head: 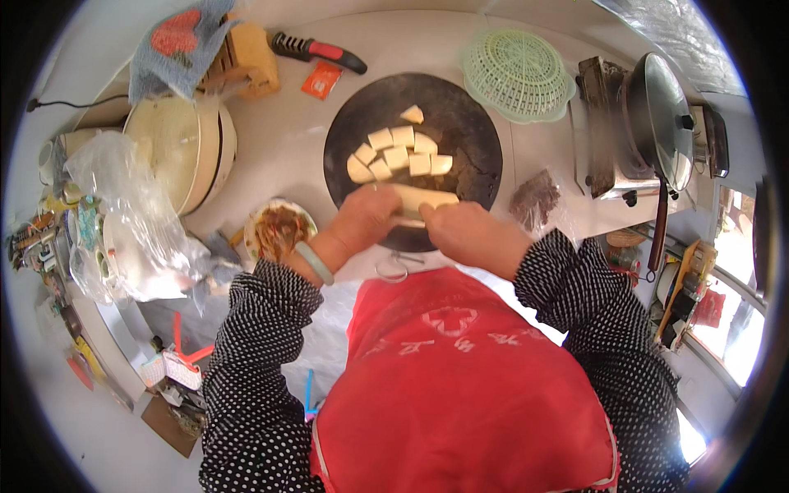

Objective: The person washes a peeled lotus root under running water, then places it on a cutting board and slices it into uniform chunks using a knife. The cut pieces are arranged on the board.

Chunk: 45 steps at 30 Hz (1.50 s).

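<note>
Both hands meet over the near part of a round dark cutting board (474, 142). A long pale peeled vegetable piece (425, 198) lies between them. My left hand (370, 212), with a pale bangle at the wrist, grips its left end. My right hand (459, 231) has its fingers closed at the right end; a thin pale edge, perhaps a blade, shows beneath the piece, but what this hand holds is hidden. Just beyond, several cut pale chunks (396, 158) lie grouped on the board, and a small wedge (412, 114) sits apart at the back.
A plate of brownish food (280, 231) stands left of the board. Behind are a knife sharpener (320, 52), a red packet (321, 80) and a green plastic basket (518, 74). A lidded pan (666, 123) on a gas stove (607, 135) stands right. A plastic bag (536, 200) lies nearer.
</note>
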Available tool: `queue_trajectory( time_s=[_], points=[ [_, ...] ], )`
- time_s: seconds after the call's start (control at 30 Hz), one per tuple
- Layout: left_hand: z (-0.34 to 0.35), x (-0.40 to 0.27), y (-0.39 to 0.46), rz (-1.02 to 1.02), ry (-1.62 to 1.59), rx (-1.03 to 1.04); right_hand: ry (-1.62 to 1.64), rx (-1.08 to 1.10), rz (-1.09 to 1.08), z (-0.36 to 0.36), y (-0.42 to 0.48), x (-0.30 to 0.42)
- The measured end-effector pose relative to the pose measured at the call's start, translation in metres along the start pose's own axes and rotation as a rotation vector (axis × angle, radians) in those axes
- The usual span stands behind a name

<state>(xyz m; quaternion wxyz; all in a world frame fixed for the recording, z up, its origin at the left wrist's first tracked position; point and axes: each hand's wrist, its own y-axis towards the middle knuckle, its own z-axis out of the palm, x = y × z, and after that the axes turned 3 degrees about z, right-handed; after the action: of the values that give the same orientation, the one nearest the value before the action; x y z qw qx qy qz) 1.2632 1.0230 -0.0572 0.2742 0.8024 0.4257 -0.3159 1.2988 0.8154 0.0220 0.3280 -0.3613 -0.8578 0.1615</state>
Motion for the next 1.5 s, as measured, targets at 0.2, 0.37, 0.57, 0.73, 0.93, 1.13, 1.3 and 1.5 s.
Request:
queue_trajectory(
  time_s=[0.2,0.37,0.57,0.73,0.93,1.13,1.3,1.5],
  points=[
    [0.007,0.006,0.005,0.053,0.085,0.024,0.010,-0.023,0.041,0.013,-0.005,-0.010],
    [0.006,0.006,0.005,0.085,0.172,0.053,0.035,-0.061,0.015,0.022,0.000,-0.019],
    [0.010,-0.009,0.014,0.101,0.262,0.073,0.120,-0.286,-0.046,0.064,-0.003,-0.044],
    [0.011,-0.007,0.014,0.079,0.313,0.151,0.074,-0.308,-0.072,0.063,-0.001,-0.049],
    [-0.006,-0.030,0.019,0.051,0.243,-0.132,0.103,-0.305,-0.021,0.062,-0.001,-0.045],
    [0.021,-0.043,-0.057,-0.293,0.192,-0.419,0.103,-0.360,-0.072,0.066,-0.001,-0.049],
    [0.046,-0.049,-0.048,-0.251,0.195,-0.380,0.084,-0.337,-0.050,0.064,0.002,-0.046],
    [0.067,-0.044,-0.033,-0.204,0.298,-0.426,0.080,-0.300,-0.012,0.062,0.001,-0.043]
  ],
)
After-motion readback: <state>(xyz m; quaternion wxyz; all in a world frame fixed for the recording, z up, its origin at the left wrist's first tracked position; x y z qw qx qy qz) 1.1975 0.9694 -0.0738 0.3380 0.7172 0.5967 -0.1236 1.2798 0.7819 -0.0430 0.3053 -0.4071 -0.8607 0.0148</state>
